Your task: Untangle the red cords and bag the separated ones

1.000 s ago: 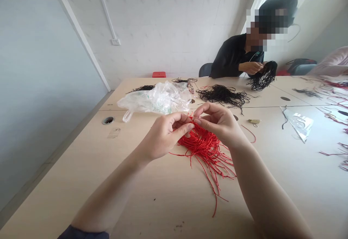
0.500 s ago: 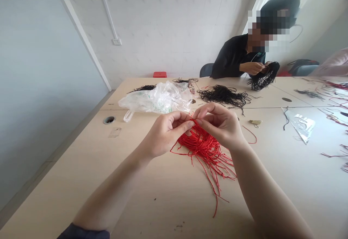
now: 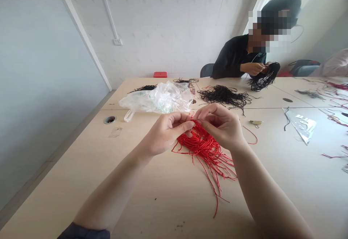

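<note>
Red cord [image 3: 203, 148] lay bunched on the worktop [image 3: 141, 202], its long axis running from the pinched top end toward the person, loose ends trailing down and right. Left hand [image 3: 165, 134] and right hand [image 3: 220, 128] gripped strands between their fingertips. Beyond lay a plastic bag [image 3: 157, 99] and black cord [image 3: 224, 95]; a co-worker [image 3: 233, 57] sat opposite, before a tiled wall [image 3: 168, 39].

The left hand [image 3: 165, 134] and right hand [image 3: 220, 126] pinch the top of a bunch of braided red cords [image 3: 203, 152] between their fingertips, the loose ends fanning toward the near edge of the desk [image 3: 81, 181]. Toward the far edge lie a crumpled clear plastic bag [image 3: 157, 99] and a tangle of black cords [image 3: 224, 95] (a small metal clip [image 3: 255, 123] sits just right of the hands). Beyond the far edge, a co-worker [image 3: 233, 57] holds more black cords [image 3: 263, 77].
</note>
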A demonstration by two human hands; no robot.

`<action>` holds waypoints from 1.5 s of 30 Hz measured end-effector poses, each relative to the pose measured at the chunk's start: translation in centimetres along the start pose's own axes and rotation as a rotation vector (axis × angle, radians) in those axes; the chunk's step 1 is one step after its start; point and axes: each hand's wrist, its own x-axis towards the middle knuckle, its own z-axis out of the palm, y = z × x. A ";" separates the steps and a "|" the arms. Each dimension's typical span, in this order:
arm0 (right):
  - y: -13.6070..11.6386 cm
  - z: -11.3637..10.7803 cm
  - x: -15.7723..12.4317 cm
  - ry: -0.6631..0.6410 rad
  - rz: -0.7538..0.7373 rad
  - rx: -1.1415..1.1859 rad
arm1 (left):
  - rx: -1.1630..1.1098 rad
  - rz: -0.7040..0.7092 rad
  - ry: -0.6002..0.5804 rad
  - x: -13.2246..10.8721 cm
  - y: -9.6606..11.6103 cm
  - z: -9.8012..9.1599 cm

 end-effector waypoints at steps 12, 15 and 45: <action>-1.1 0.4 -0.2 -0.012 0.052 -0.172 | 0.061 0.042 0.093 0.4 -1.0 0.2; -1.6 1.1 -0.2 0.056 0.090 -0.256 | 0.210 0.075 0.174 0.2 -1.1 0.7; -2.0 1.2 -0.2 -0.036 0.186 -0.449 | 0.399 0.004 0.156 -0.1 -0.9 1.1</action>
